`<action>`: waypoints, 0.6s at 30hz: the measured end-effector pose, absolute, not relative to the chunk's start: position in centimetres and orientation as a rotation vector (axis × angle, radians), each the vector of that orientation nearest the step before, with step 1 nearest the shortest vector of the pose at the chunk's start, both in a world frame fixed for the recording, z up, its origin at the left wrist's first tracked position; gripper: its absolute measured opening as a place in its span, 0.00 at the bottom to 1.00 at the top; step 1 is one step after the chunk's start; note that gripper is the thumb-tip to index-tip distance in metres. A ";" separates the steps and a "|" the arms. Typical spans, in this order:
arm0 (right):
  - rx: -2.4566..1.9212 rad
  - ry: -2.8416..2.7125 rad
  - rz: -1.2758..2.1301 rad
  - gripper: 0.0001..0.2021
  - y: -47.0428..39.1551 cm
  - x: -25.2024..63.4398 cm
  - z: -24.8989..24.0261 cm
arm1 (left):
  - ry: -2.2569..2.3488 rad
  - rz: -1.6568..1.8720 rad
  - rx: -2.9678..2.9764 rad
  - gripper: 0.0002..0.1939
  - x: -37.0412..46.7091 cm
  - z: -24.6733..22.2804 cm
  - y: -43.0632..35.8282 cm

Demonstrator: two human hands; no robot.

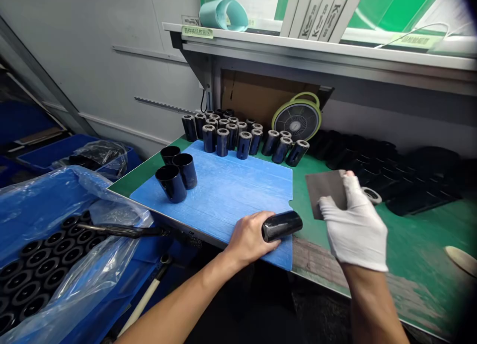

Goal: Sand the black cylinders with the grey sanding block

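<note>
My bare left hand [250,236] is closed round one end of a glossy black metal cylinder [283,226], which lies on its side just over the blue mat [238,185]. My right hand [354,220], in a white glove with bare fingertips, pinches a square dark grey sheet of sandpaper [325,187] between thumb and fingers. The sheet is apart from the cylinder, to its right. On the left of the mat stand three open black cylinders [172,184]. Several more cylinders [244,145] with bare metal top rims stand in rows along the back.
A green-rimmed fan [297,120] leans at the back. Many dark parts [372,160] are heaped on the right, near a pale ring [371,196]. At lower left, a plastic-lined blue crate [122,279] holds several black cylinders. A shelf [316,51] overhangs the green table [417,249].
</note>
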State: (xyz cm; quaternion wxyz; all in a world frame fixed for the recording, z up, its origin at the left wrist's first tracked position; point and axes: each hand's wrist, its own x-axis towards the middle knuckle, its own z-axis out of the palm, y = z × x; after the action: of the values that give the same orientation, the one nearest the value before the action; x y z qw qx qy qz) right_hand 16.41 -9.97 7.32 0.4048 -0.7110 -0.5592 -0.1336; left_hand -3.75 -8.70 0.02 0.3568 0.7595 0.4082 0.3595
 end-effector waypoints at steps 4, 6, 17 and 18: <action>-1.763 -1.612 -0.270 0.27 -15.5 12.6 3.3 | 1.044 0.918 1.947 0.26 -3.7 0.1 -8.5; -1.847 -1.735 -0.387 0.25 -17.2 10.9 1.9 | 1.039 0.908 1.928 0.25 -3.6 0.2 -8.3; -1.833 -1.828 -0.613 0.27 -16.2 11.4 2.9 | 1.019 0.909 1.924 0.26 -3.7 0.1 -8.2; -1.869 -1.771 -0.645 0.27 -16.2 11.4 2.7 | 1.020 0.907 1.932 0.26 -3.7 0.1 -8.2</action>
State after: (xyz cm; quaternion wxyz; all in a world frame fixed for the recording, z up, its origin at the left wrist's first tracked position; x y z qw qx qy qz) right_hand 11.37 -16.24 2.66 0.2412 -0.6833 -0.6475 -0.2359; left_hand -3.66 -8.23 0.12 0.3782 0.7561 0.3991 0.3549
